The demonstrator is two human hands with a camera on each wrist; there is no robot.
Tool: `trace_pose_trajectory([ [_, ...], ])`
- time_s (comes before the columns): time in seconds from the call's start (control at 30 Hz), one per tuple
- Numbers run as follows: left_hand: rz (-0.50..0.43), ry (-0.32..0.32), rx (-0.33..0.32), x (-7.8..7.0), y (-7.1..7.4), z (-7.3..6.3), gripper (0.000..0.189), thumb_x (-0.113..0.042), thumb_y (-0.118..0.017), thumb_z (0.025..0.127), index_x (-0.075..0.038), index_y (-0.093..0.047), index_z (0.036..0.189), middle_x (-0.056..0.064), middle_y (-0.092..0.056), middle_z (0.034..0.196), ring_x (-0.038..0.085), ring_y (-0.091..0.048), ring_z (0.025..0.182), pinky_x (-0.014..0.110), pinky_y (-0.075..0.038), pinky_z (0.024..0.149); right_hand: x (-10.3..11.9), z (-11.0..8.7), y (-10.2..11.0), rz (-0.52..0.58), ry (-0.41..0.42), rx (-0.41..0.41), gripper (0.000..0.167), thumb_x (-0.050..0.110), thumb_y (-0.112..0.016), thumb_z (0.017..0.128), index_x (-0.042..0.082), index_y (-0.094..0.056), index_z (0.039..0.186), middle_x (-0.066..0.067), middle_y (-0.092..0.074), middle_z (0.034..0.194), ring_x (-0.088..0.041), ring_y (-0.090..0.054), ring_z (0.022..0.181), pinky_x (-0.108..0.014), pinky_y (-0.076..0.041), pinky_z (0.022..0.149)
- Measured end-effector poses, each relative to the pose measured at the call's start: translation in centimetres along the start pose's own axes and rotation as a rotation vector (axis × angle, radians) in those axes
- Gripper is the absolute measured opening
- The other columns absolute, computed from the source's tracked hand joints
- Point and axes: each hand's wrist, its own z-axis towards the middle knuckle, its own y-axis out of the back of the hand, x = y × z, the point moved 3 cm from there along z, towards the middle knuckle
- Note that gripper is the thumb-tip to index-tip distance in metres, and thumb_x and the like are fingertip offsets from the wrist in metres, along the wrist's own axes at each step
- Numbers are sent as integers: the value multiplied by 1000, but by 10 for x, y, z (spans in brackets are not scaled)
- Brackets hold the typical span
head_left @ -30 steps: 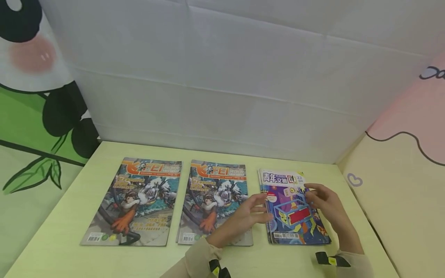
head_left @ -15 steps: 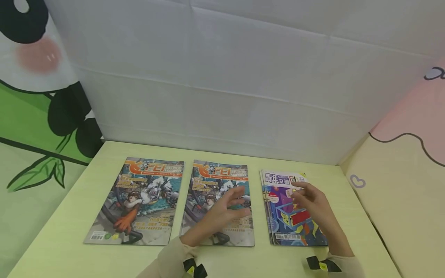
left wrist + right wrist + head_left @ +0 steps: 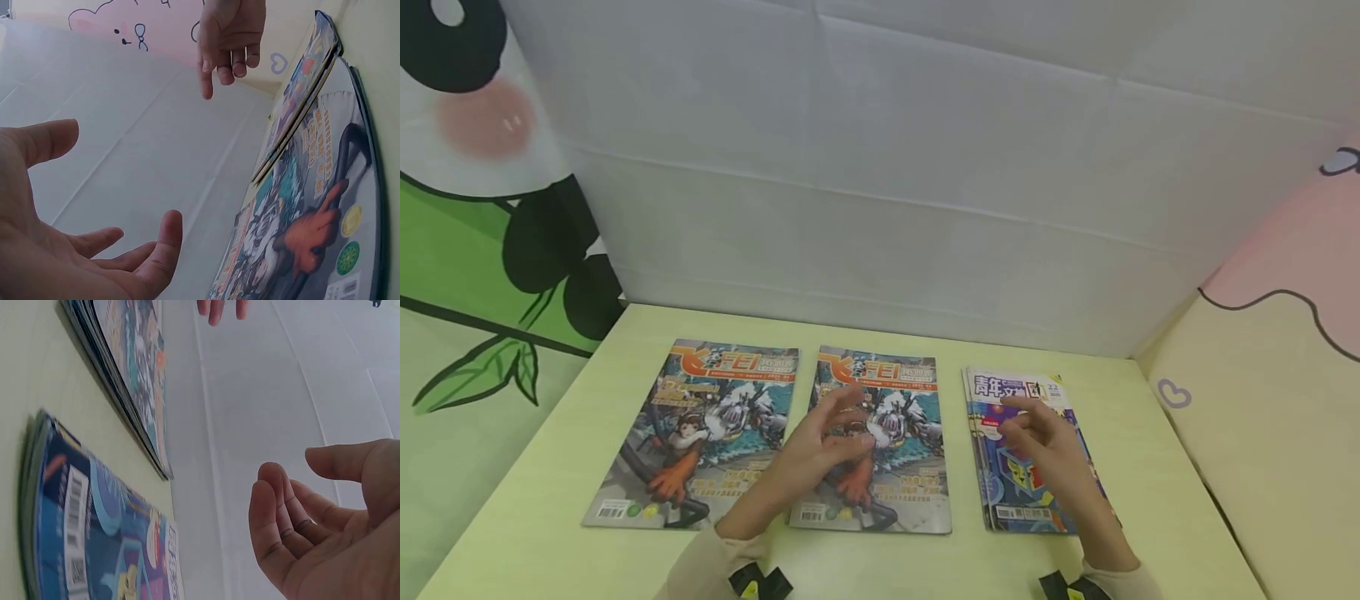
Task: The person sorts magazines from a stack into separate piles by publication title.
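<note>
Behind the middle magazine (image 3: 898, 454) rises a creased white sheet (image 3: 880, 167), by far the broadest thing in view. Under that magazine spreads a pale yellow table (image 3: 1150, 467). Well to its right stands a pink and cream panel (image 3: 1270, 375), and well to its left a green panel (image 3: 452, 242). Just left of the middle magazine lies the left magazine (image 3: 707, 437), face up with the same cover. Right of the middle magazine, across a strip of table, is a smaller stack (image 3: 1000, 492) topped by a purple and blue cover. Raised above the middle magazine is the left hand (image 3: 823, 437), thumb and fingers wide apart. Farther right of that magazine, with the stack beneath, is the right hand (image 3: 1048, 442), fingers gently bent, the gap to its thumb narrower. Nearer the wearer than the middle magazine, a black strap (image 3: 771, 583) shows at the left wrist.
</note>
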Motion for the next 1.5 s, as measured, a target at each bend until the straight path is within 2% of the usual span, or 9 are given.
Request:
trace_pose_trajectory([
  [0.17, 43, -30, -49, -3, 15, 0, 76, -22, -73, 106, -3, -36, 170, 25, -40, 173, 52, -43, 155, 47, -57, 112, 1, -2, -12, 68, -108, -6, 40, 10, -69, 111, 1, -63, 149, -20, -73, 113, -25, -76, 96, -34, -67, 85],
  [0.23, 64, -39, -65, -3, 20, 0, 76, -21, -73, 107, -3, -35, 170, 25, -41, 172, 50, -46, 153, 47, -57, 110, -1, -2, -17, 82, -141, -17, 40, 10, -70, 110, 2, -63, 149, -22, -73, 115, -27, -75, 96, -36, -67, 85],
  [0.33, 92, -32, -87, -4, 26, -1, 77, -21, -74, 107, -5, -34, 171, 24, -43, 171, 50, -48, 152, 56, -56, 110, -2, -2, -24, 92, -176, -39, 41, 10, -71, 109, 3, -64, 149, -22, -74, 115, -27, -75, 95, -34, -67, 83],
  [0.5, 110, 13, -107, -4, 33, -2, 79, -21, -73, 107, -7, -32, 173, 26, -42, 171, 50, -47, 152, 66, -51, 115, -2, -3, -33, 90, -205, -39, 44, 12, -71, 110, 4, -62, 152, -21, -74, 118, -26, -74, 95, -32, -66, 84],
  [0.67, 125, 46, -150, -1, 40, -1, 77, -20, -74, 106, -7, -34, 172, 27, -46, 168, 49, -48, 151, 65, -51, 116, -6, -2, -42, 122, -211, -7, 45, 9, -71, 109, 2, -61, 152, -23, -72, 118, -26, -74, 95, -32, -66, 83],
  [0.9, 211, 130, -189, 13, 46, 5, 79, -22, -76, 107, -6, -35, 172, 27, -47, 168, 48, -51, 150, 64, -53, 114, -18, -2, -56, 129, -215, 61, 54, 4, -68, 109, -3, -50, 160, -23, -72, 124, -24, -73, 101, -29, -63, 84],
  [1.07, 278, 170, -247, 18, 50, 8, 75, -28, -74, 108, -3, -38, 169, 27, -51, 165, 48, -55, 147, 64, -54, 112, -21, -4, -62, 133, -248, 62, 58, 6, -68, 109, -1, -48, 163, -23, -70, 130, -30, -72, 111, -36, -66, 91],
  [1.23, 325, 240, -227, 24, 51, 9, 75, -31, -72, 110, 3, -38, 168, 29, -54, 161, 48, -56, 145, 64, -52, 115, -23, -4, -70, 157, -288, 66, 62, 5, -68, 108, 0, -45, 165, -25, -68, 136, -34, -72, 117, -48, -66, 96],
  [1.5, 363, 273, -210, 28, 52, 9, 76, -30, -71, 110, 7, -36, 167, 34, -53, 160, 51, -56, 144, 63, -52, 116, -21, -6, -77, 175, -290, 102, 63, 3, -69, 108, -2, -43, 165, -27, -66, 137, -36, -71, 119, -49, -67, 94],
])
